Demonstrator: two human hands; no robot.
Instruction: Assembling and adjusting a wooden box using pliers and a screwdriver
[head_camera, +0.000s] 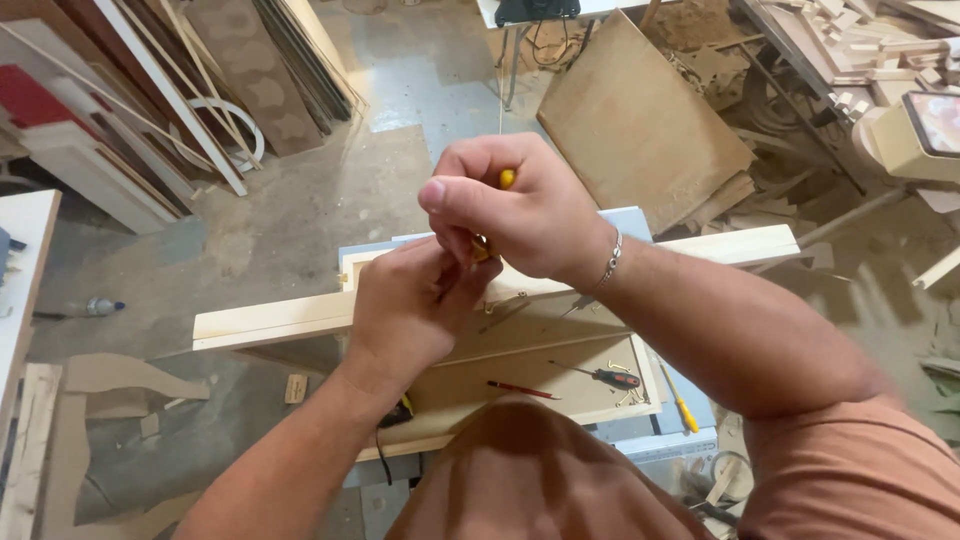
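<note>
Where sawdust lies, offcuts (640, 120) crowd floor (300, 220).

Both arms reach forward, hands meeting at centre. Right hand (525, 205) sits on top: fist closed, knuckles up, thumb tip pointing left, wrist bent, forearm running in from lower right. Left hand (410, 305) sits just below, touching it, fingers (447, 262) curled upward in a pinch, forearm coming up from lower left.

A yellow-handled screwdriver (507, 180) stands nearly upright, mostly hidden, above a long pale wooden strip (270, 320) lying crosswise.
</note>
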